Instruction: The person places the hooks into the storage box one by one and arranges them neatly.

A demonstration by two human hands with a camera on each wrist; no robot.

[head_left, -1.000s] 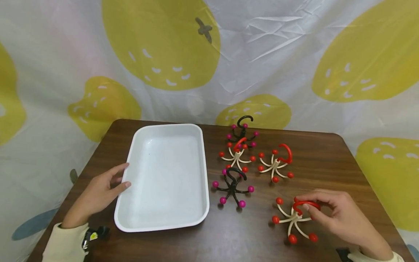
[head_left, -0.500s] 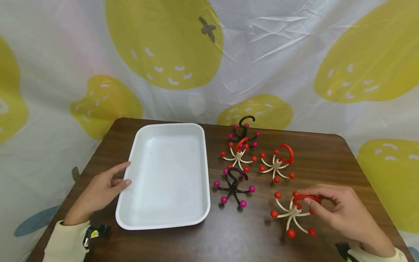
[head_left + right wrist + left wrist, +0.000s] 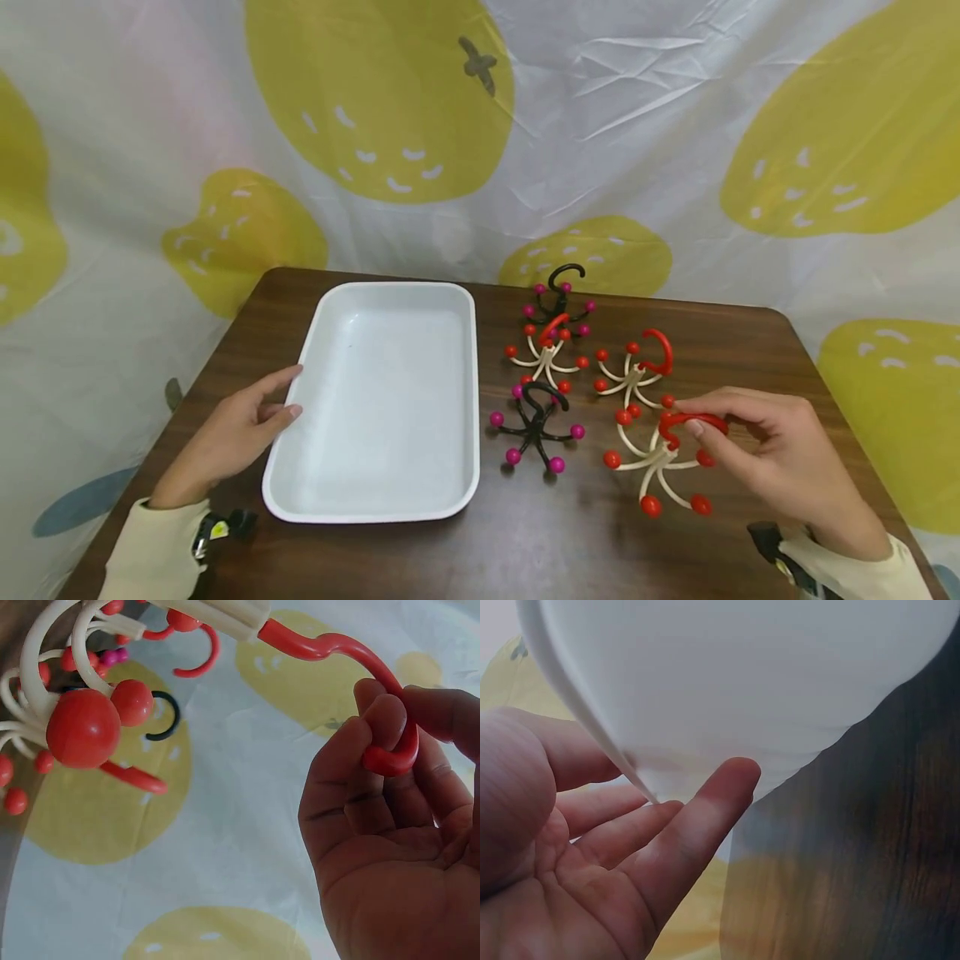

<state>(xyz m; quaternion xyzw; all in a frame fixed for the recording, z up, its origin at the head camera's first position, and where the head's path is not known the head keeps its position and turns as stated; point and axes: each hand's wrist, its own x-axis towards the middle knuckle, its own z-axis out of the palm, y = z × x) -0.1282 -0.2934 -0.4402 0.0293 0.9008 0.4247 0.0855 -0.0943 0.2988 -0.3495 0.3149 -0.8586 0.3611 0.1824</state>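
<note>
My right hand (image 3: 772,467) pinches the red hook of a cream multi-arm hook hanger (image 3: 663,454) with red balls at its arm tips. It hangs upright, hook on top, at the right of the table. The right wrist view shows the thumb and fingertips around the red hook (image 3: 394,679). At the left, my left hand (image 3: 228,446) holds the left rim of a white rectangular tray (image 3: 390,417). In the left wrist view, its thumb goes behind the tray wall (image 3: 742,682) and its fingers lie along the outside.
Two more cream hangers, a rear one (image 3: 547,358) and one farther right (image 3: 633,379), stand on the brown table (image 3: 540,542). Two black hangers with magenta balls stand there too, one near the tray (image 3: 534,429), one at the back edge (image 3: 557,304). A printed curtain (image 3: 615,125) hangs behind.
My right hand has lifted the cream hanger and carried it up and leftward, closer to the other cream hanger. The left hand stays at the tray's rim; the tray has barely shifted.
</note>
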